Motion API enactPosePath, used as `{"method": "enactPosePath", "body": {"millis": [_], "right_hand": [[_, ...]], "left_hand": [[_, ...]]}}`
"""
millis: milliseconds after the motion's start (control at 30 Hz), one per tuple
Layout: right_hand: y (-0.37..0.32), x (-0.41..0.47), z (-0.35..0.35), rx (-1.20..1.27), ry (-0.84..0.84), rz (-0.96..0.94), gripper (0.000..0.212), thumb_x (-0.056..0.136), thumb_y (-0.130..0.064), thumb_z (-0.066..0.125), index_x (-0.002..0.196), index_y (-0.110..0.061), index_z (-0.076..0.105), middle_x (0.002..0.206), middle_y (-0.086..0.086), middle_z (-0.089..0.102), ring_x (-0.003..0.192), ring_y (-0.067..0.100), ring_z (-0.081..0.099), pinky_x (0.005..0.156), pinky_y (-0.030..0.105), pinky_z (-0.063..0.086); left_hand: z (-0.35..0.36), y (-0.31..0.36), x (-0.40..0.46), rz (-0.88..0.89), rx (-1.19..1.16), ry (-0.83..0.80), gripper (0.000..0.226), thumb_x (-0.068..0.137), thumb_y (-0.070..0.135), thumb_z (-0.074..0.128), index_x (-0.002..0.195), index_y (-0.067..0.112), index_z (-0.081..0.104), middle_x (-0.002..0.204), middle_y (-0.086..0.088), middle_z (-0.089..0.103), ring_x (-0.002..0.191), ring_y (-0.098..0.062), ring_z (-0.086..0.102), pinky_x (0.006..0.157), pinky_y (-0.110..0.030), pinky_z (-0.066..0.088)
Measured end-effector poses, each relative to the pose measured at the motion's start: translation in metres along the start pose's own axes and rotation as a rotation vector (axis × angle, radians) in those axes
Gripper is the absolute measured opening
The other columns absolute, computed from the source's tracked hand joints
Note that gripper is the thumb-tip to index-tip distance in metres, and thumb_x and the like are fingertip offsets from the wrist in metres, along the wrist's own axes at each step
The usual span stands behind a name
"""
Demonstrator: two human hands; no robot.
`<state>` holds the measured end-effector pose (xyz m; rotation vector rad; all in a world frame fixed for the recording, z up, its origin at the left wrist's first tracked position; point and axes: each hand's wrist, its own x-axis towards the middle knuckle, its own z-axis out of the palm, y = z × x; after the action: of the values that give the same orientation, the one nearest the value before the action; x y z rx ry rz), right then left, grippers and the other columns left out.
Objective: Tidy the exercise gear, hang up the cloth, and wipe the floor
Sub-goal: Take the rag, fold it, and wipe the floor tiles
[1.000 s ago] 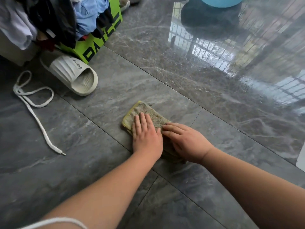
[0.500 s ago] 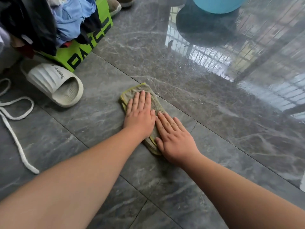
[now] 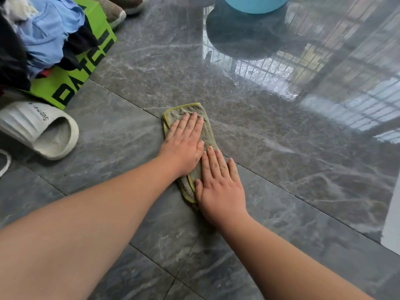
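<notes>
Two flat hands press a folded cloth on the tiled floor.

The folded olive-green terry cloth with a yellow edge (image 3: 195, 146) lies on the glossy grey marble-pattern floor tiles (image 3: 281, 169), across a grout line. The left hand (image 3: 184, 146) rests on its far part with straight fingers, and the right hand (image 3: 218, 187) lies flat on its near end, fingers straight too; neither hand grips it. To the left, well apart, stands a white ribbed rubber slipper (image 3: 41, 131), and behind it a bright green paper bag with black letters (image 3: 71, 76) full of blue and dark clothes (image 3: 45, 33). At the top edge is a light blue round container (image 3: 255, 4).
</notes>
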<state>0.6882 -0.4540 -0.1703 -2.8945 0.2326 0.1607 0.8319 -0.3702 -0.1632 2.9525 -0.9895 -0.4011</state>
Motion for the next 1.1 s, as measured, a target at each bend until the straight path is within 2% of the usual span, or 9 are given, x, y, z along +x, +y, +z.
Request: {"method": "enactPosePath", "body": {"millis": [500, 667, 933, 1100], "right_hand": [[0.061, -0.014, -0.006, 0.047, 0.043, 0.219, 0.067, 0.099, -0.041, 0.024, 0.156, -0.009, 0.007, 0.165, 0.005, 0.002, 0.152, 0.018, -0.002, 0.121, 0.047, 0.001], [0.084, -0.028, -0.011, 0.040, 0.061, 0.291, 0.067, 0.098, -0.041, 0.026, 0.156, -0.010, 0.013, 0.165, 0.006, 0.009, 0.152, 0.019, 0.005, 0.121, 0.047, 0.006], [0.110, -0.056, -0.018, 0.026, 0.039, 0.410, 0.068, 0.097, -0.041, 0.024, 0.157, -0.011, 0.013, 0.165, 0.005, 0.008, 0.152, 0.018, 0.002, 0.121, 0.046, 0.005], [0.113, -0.061, -0.026, 0.060, 0.032, 0.428, 0.067, 0.097, -0.041, 0.027, 0.156, -0.010, 0.019, 0.164, 0.007, 0.015, 0.152, 0.020, 0.008, 0.120, 0.045, 0.007]], "left_hand": [[-0.003, 0.077, 0.049, 0.237, 0.070, 0.004, 0.065, 0.102, 0.040, 0.016, 0.155, 0.016, -0.012, 0.164, -0.004, -0.015, 0.150, -0.020, -0.016, 0.122, -0.040, -0.010], [-0.001, 0.110, 0.056, 0.294, 0.072, -0.002, 0.065, 0.102, 0.041, 0.016, 0.155, 0.016, -0.012, 0.164, -0.004, -0.015, 0.150, -0.020, -0.016, 0.122, -0.041, -0.009], [0.000, 0.160, 0.058, 0.394, 0.080, -0.042, 0.065, 0.102, 0.041, 0.016, 0.155, 0.016, -0.012, 0.164, -0.004, -0.016, 0.150, -0.020, -0.017, 0.122, -0.041, -0.009], [-0.001, 0.166, 0.057, 0.431, 0.089, -0.064, 0.065, 0.102, 0.042, 0.015, 0.154, 0.016, -0.013, 0.164, -0.004, -0.017, 0.150, -0.020, -0.018, 0.122, -0.042, -0.009]]}}
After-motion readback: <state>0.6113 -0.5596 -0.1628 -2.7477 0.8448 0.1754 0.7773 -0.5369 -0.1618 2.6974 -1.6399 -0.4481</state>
